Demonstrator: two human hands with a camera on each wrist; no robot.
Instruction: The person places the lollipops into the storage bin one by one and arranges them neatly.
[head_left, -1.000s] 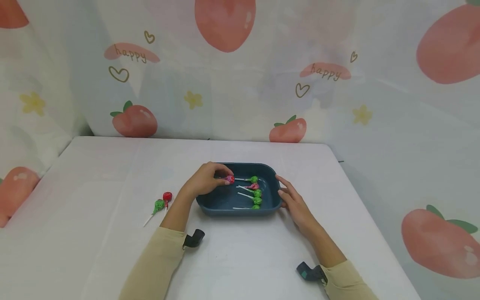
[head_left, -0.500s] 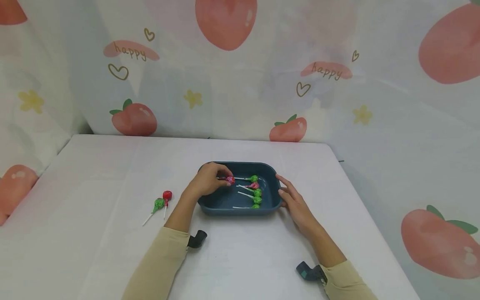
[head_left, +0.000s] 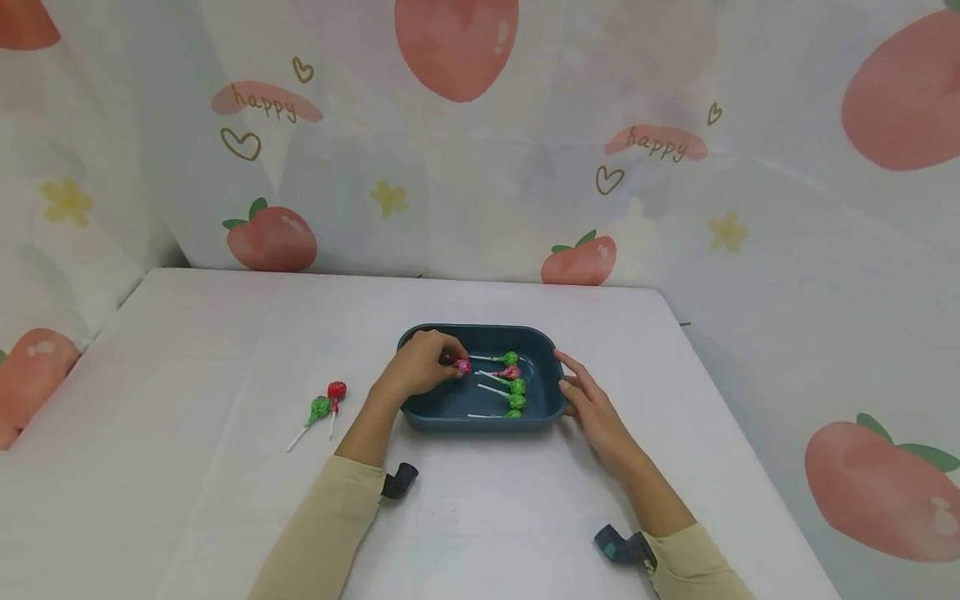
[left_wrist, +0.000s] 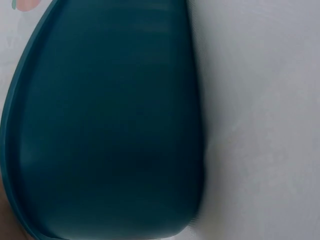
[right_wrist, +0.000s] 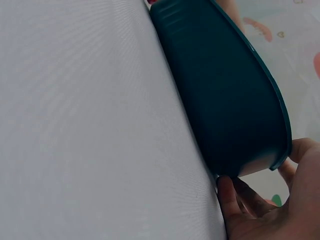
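A dark teal rectangular tray (head_left: 476, 424) sits on the white-covered table. My left hand (head_left: 420, 367) reaches over its left side and pinches a pink-red wrapped lollipop (head_left: 463, 367) low inside it; the stick is hidden by the hand. Toward the tray's right end lie several lollipops in a column: a green one (head_left: 511, 359), a pink one (head_left: 512, 372) and more green ones (head_left: 517, 402) below. My right hand (head_left: 596, 414) touches the right end wall with extended fingers. The right wrist view shows its fingertips (right_wrist: 227, 189) against the tray's outside (right_wrist: 230, 90).
Left of the tray, a green lollipop (head_left: 320, 408) and a red lollipop (head_left: 337, 390) lie side by side on the table (head_left: 187, 358). A patterned curtain (head_left: 480, 183) hangs behind the table. Outer tray wall (left_wrist: 110, 120) fills much of the left wrist view.
My left hand has shifted slightly right and lower in the tray with the pink-red lollipop. The right hand and the other lollipops look the same.
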